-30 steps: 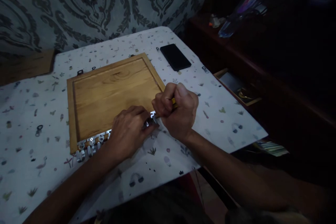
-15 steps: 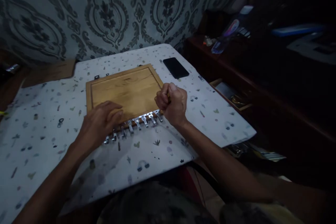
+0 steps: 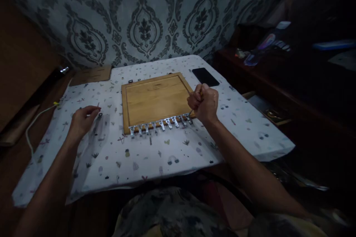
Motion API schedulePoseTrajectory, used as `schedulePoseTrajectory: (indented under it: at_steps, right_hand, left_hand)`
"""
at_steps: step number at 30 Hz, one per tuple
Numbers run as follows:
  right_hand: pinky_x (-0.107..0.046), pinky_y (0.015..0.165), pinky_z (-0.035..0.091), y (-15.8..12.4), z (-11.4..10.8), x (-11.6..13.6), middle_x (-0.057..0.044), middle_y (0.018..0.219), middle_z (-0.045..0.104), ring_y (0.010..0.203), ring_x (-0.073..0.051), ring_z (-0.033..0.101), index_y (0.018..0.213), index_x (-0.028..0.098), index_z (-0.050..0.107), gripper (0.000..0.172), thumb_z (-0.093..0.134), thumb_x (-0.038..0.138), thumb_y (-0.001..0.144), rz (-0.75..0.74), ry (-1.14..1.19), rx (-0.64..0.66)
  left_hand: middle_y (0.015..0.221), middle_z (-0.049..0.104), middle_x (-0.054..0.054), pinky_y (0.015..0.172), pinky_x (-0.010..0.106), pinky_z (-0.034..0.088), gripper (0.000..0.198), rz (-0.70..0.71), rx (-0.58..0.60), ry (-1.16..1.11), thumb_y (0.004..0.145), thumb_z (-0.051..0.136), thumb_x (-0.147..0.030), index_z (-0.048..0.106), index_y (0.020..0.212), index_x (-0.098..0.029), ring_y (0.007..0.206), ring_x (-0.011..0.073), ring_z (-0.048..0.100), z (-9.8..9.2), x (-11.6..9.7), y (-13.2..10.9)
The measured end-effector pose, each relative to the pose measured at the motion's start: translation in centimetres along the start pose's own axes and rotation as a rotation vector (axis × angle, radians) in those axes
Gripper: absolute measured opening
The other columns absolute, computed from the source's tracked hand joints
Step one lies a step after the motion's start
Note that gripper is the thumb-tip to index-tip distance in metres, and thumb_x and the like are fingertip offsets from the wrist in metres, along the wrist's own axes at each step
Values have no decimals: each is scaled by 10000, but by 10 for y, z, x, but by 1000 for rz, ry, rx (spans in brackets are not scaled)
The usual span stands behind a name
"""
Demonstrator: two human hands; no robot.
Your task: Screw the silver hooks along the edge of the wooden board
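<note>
A wooden board (image 3: 158, 98) with a grooved border lies on the patterned white cloth. Along its near edge runs a row of shiny metal clips (image 3: 162, 124). My right hand (image 3: 205, 103) is a fist over the board's right side, closed around what looks like a screwdriver (image 3: 190, 112). Only its thin shaft shows, pointing down at the right end of the clip row; the handle is mostly hidden. Left of the board, my left hand (image 3: 85, 119) hovers over the cloth with thumb and fingertips pinched. Whatever is between them is too small to name.
A black phone (image 3: 205, 76) lies beyond the board's right corner. Flat cardboard (image 3: 91, 75) rests at the table's back left, and a pale cable (image 3: 35, 118) runs along the left edge. On the right, a dark cabinet has an open drawer (image 3: 267, 109) and a plastic bottle (image 3: 264, 44) on top.
My left hand has left the board's near left corner and moved left over the cloth, uncovering more clips. My right fist stays by the board's right side. The view has shifted left.
</note>
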State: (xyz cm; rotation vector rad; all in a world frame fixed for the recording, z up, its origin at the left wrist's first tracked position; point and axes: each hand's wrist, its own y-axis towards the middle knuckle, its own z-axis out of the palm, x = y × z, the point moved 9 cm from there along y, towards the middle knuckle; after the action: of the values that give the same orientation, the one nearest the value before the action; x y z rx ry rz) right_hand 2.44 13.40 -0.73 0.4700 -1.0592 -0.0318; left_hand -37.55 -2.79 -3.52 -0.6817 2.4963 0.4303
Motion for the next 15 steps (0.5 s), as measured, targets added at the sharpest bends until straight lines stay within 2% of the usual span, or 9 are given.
schedulePoseTrajectory:
  at_steps: [3, 6, 10, 13, 15]
  right_hand:
    - [-160, 326, 127, 2, 0, -1, 111, 459, 189, 353, -33, 131, 534, 224, 345, 576, 690, 617, 777, 25, -4, 2]
    - [-163, 326, 137, 3, -1, 1, 109, 440, 204, 349, -35, 150, 513, 221, 358, 558, 721, 581, 738, 37, 0, -15]
    - [-182, 325, 167, 5, 2, 0, 98, 419, 219, 340, -50, 180, 498, 223, 377, 544, 676, 574, 786, 52, -35, 32]
    - [-194, 334, 160, 6, 1, -3, 90, 420, 236, 343, -56, 186, 505, 220, 390, 511, 635, 523, 836, 40, -35, 33]
    - [-203, 342, 148, 6, -1, -5, 87, 415, 232, 347, -60, 190, 502, 220, 383, 498, 618, 484, 853, 35, -38, 29]
  left_hand:
    - [1002, 784, 70, 898, 367, 544, 349, -22, -5, -1, 809, 549, -418, 739, 979, -179, 946, 260, 706, 5, 23, 11]
    - [996, 772, 81, 896, 374, 547, 323, -2, -9, 8, 851, 533, -344, 729, 1019, -150, 947, 258, 696, 17, 31, 21]
    - [1021, 738, 71, 902, 370, 558, 222, 94, 4, 43, 941, 555, -277, 708, 1041, -150, 943, 211, 683, 36, 23, 40]
    - [1216, 647, 104, 897, 430, 573, 329, 159, -20, 89, 962, 603, -365, 624, 1215, -156, 1044, 215, 652, 45, 15, 63]
    - [1263, 623, 114, 910, 447, 569, 364, 185, -57, 118, 959, 607, -365, 601, 1260, -160, 1080, 228, 640, 48, 9, 79]
